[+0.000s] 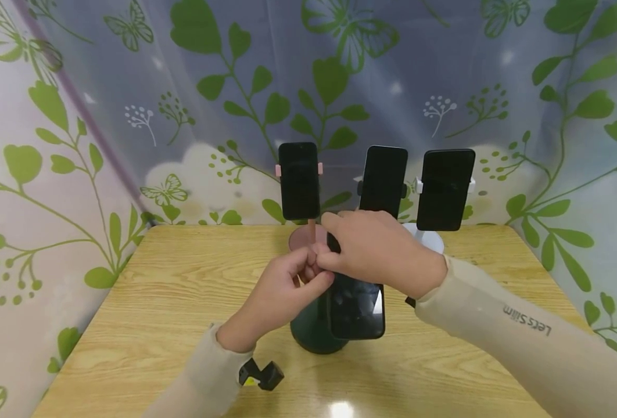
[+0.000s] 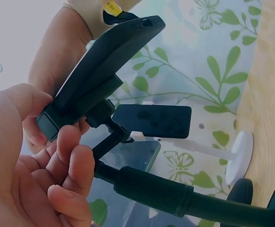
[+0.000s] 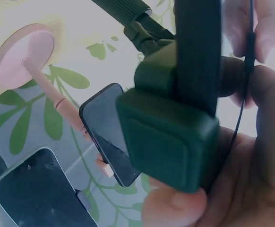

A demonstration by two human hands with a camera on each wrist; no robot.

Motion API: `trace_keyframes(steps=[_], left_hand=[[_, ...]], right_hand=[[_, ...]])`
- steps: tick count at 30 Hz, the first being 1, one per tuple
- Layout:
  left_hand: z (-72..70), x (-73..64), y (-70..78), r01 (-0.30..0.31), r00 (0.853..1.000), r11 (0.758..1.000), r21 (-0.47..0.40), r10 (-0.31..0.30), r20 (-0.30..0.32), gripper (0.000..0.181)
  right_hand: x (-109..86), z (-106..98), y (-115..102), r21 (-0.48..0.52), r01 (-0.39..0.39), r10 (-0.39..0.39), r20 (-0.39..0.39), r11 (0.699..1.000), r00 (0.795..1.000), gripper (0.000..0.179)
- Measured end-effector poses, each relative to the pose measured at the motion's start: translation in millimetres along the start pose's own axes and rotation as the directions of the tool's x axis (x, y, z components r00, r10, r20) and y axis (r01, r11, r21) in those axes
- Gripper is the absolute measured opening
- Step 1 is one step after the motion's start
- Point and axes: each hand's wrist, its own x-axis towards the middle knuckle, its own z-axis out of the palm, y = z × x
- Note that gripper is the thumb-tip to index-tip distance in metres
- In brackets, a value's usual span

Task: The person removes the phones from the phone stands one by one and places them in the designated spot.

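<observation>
A black smartphone point(image 1: 358, 313) sits in the clamp point(image 3: 161, 142) of a dark green phone stand, whose round base point(image 1: 316, 337) rests on the table. My left hand point(image 1: 293, 284) is at the phone's left edge. Its thumb and forefinger pinch the end of the clamp, the other fingers curled below, as the left wrist view shows. Across the upper part of the phone reaches my right hand point(image 1: 376, 249), its fingers bent around the same clamp and a fingertip against its corner. The phone leans at a slant over the stand's ribbed neck point(image 2: 151, 189). The right hand covers the phone's top.
Behind stand a pink stand with a phone point(image 1: 299, 186), another phone point(image 1: 385, 177) in a dark holder, and a white stand with a phone point(image 1: 446, 191). All are on the wooden table point(image 1: 193, 302). A leaf-patterned curtain point(image 1: 246, 128) hangs along the back edge.
</observation>
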Motion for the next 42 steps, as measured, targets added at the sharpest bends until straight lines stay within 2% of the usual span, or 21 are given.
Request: trace_keyframes(steps=[6,16,19,28,37,42], left_hand=[[-0.8,2.8,-1.1,0.016,0.999,0.997,-0.074,-0.012,0.045,0.012],[-2.7,6.8,-2.0,0.058,0.992,0.979,-0.196,-0.035,0.120,0.009],[-2.4,7.3,-2.7,0.057,0.992,0.978,-0.199,-0.034,0.118,0.009],[-4.7,8.4,-4.2,-0.016,0.993,0.986,-0.167,0.035,0.109,0.006],[-11.9,9.7,-5.9,-0.037,0.989,0.984,-0.172,0.061,0.133,0.008],[-13.9,9.5,-6.5,-0.019,0.985,0.984,-0.175,0.048,0.163,0.009]], right_hand=[[1.7,1,2,0.019,-0.021,0.021,0.001,1.000,1.000,0.023],[0.8,3,3,0.058,-0.047,0.047,-0.002,0.997,0.999,0.024],[0.6,4,3,0.063,-0.046,0.047,-0.003,0.997,0.999,0.023],[3.3,7,3,0.062,-0.011,0.012,-0.023,0.998,1.000,0.021],[4.0,6,1,0.016,0.003,-0.003,-0.026,1.000,1.000,0.028],[3.9,6,3,0.019,-0.008,0.008,0.000,1.000,1.000,0.029]])
